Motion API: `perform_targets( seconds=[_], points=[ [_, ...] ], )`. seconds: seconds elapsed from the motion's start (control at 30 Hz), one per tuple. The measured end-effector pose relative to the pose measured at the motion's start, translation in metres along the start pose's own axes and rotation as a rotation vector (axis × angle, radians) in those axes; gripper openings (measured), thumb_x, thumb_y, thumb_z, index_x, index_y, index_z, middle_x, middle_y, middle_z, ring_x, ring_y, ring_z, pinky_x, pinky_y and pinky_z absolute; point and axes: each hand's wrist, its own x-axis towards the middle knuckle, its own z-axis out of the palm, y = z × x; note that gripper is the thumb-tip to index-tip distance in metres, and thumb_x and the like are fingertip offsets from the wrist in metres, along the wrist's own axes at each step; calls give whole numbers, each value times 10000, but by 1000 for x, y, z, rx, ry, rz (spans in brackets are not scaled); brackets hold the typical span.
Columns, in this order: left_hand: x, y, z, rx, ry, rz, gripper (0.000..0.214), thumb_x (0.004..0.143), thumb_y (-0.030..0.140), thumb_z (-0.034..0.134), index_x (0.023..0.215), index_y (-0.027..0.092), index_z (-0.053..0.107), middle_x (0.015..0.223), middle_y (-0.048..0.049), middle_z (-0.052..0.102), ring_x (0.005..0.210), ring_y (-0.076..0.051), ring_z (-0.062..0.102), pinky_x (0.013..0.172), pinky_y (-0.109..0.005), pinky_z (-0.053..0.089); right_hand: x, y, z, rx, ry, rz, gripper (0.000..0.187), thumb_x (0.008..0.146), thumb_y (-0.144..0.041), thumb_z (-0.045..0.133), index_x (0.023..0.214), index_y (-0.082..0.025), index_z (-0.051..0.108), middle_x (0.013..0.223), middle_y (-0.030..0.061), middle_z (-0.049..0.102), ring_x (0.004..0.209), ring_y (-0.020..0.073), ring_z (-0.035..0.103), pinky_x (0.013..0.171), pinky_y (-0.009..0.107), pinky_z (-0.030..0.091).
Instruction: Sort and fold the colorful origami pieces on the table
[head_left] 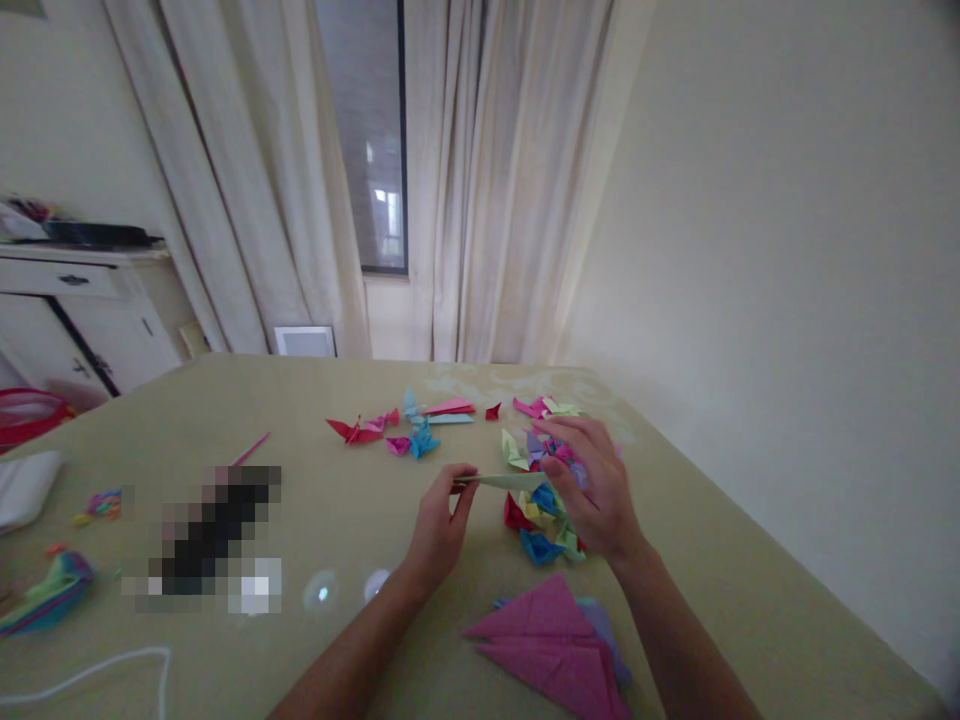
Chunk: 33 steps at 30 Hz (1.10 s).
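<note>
Nearest the camera, at the front edge of the table (225, 400), lies a large pink folded paper (551, 645) with a purple sheet (604, 625) showing from under its far right side. Both forearms reach in past it, one on either side. To the far left of the same near strip sit a white cord (90, 672) and a stack of coloured paper (45, 592).

Further in, the left hand (439, 525) has its fingers (463, 478) pinched closed on the left end of a pale green folded paper (499, 481), which is held flat and level just above the table. The paper's right end reaches the right hand (596, 490). That hand is spread palm down, fingers curled over a heap of origami pieces (541, 520) in blue, yellow, red and green; whether its thumb actually grips the paper I cannot tell.

Beyond the hands, a loose row of small folded figures runs across the table: a red crane (352, 430), a blue one (421, 441), a flat pink piece (450, 407) and more pink and green ones towards the right.

At the far left stand a red basket (26, 415) and a white cabinet (75, 310). Behind the table hang pale curtains (487, 200) on both sides of a window (375, 130).
</note>
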Motion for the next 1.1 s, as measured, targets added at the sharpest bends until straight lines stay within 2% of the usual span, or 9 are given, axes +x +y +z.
perform_targets(
  seconds=[0.13,0.23,0.37,0.47,0.57,0.7,0.9,1.03,1.1],
  points=[
    [-4,-2,0,30,-35,7,190,1017,364,596,1115,227,684,1002,-56,751,931,-201,749,858,-331,615,-12,33,28,102,-192,34,341,1068,-496,586,1170,-215,752,1078,115,757,1030,283,688,926,427,526],
    [-1,-7,-7,129,-29,29,243,1029,391,574,1182,230,673,1082,-81,752,1017,-230,738,930,-378,601,-25,44,40,178,-223,110,331,1088,-423,540,979,-214,773,916,85,758,881,244,692,834,367,509],
    [15,-26,-29,495,52,32,366,1033,401,507,1335,246,647,1388,-143,655,1330,-323,588,1159,-567,444,-33,42,26,337,-315,313,227,1011,-366,646,927,-202,777,863,52,759,795,212,682,731,300,488],
    [21,-48,-44,820,29,-51,453,995,397,540,1423,275,626,1582,-179,492,1436,-425,459,1150,-707,362,-35,38,10,480,-558,439,192,927,-362,728,863,-193,793,762,19,729,699,180,642,623,251,447],
    [20,-65,-48,956,-36,-74,496,976,385,561,1459,279,602,1632,-193,434,1438,-448,445,1116,-713,381,-37,33,3,612,-810,471,148,853,-335,778,836,-191,807,699,-7,688,630,144,594,573,221,421],
    [17,-72,-46,998,-73,-60,529,982,392,534,1481,218,562,1571,-202,514,1405,-411,494,1134,-648,401,-42,27,6,680,-976,457,135,799,-317,811,825,-185,814,652,-27,654,593,119,556,543,201,408],
    [21,-68,-48,918,-39,-51,559,995,422,495,1483,152,538,1509,-217,568,1365,-408,533,1130,-648,422,-49,29,17,684,-1039,463,228,749,-383,863,796,-172,792,654,-37,627,601,117,550,529,192,407],
    [24,-49,-48,687,53,69,474,994,400,517,1412,194,600,1417,-171,633,1345,-349,571,1160,-584,448,-47,30,20,644,-941,463,283,723,-425,910,782,-185,773,624,-60,545,575,109,488,503,198,345],
    [22,-33,-43,560,78,135,386,984,373,552,1326,230,660,1324,-135,690,1273,-308,632,1127,-518,505,-44,31,22,616,-818,462,279,746,-423,905,796,-187,765,631,-60,521,588,114,474,512,208,326]
  ],
)
